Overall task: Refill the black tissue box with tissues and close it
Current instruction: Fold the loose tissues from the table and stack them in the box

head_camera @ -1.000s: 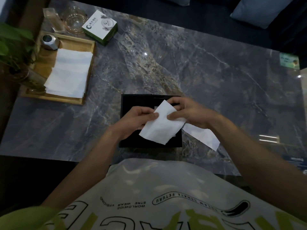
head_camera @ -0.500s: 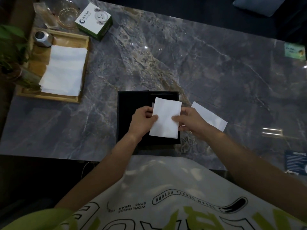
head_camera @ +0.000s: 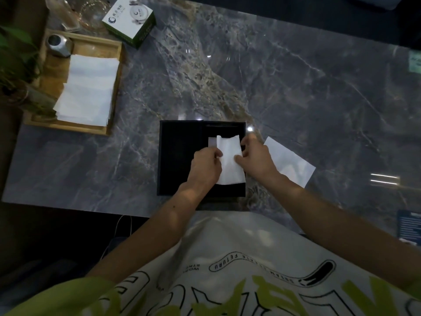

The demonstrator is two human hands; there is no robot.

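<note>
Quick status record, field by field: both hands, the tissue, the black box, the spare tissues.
tissue: held over the right half of the black tissue box
left hand: pinches the tissue's left edge
right hand: pinches its right edge
black tissue box: on the marble table, near its front edge
loose tissue: flat on the table, right of the box
tissue stack: in the wooden tray, far left

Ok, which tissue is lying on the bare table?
The single tissue right of the black box, beside the right hand. The held tissue is over the box; the stack sits in the wooden tray.
</note>
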